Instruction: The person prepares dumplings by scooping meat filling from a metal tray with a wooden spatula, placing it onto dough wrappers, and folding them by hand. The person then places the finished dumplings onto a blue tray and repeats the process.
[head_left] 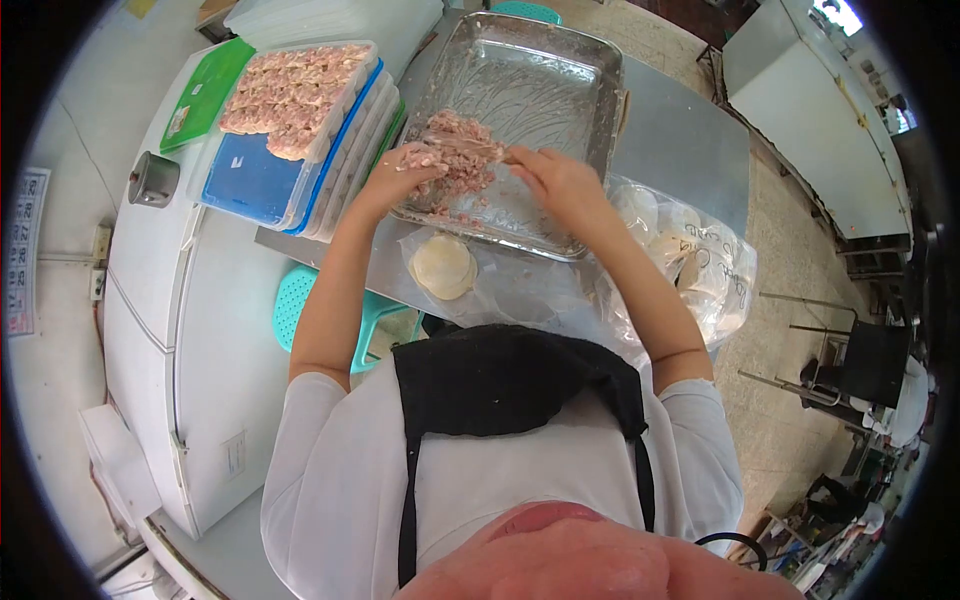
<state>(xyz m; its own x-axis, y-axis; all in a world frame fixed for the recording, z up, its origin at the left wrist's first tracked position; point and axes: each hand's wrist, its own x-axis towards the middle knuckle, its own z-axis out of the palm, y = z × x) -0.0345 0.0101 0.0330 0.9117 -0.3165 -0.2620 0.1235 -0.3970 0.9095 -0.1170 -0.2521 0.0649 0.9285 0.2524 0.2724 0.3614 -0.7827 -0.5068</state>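
Note:
Pink minced meat [463, 185] is heaped at the near left of a large metal tray [545, 75]. My left hand [398, 178] is at the tray's left edge, its fingers curled around a clump of meat; whether a wrapper lies under the clump cannot be made out. My right hand [562, 188] is closed over the tray on the handle of a utensil [512, 156], whose other end points left into the meat and is mostly hidden. Just in front of the tray, a stack of round pale dough wrappers [442, 266] rests on clear plastic.
Left of the tray are stacked plastic containers [340, 178], the top one holding rows of meat dumplings [290, 92]. A green lid [207, 95] and metal pot [153, 180] sit farther left. Bagged wrappers [690, 250] lie right. A turquoise stool [295, 300] stands below the table.

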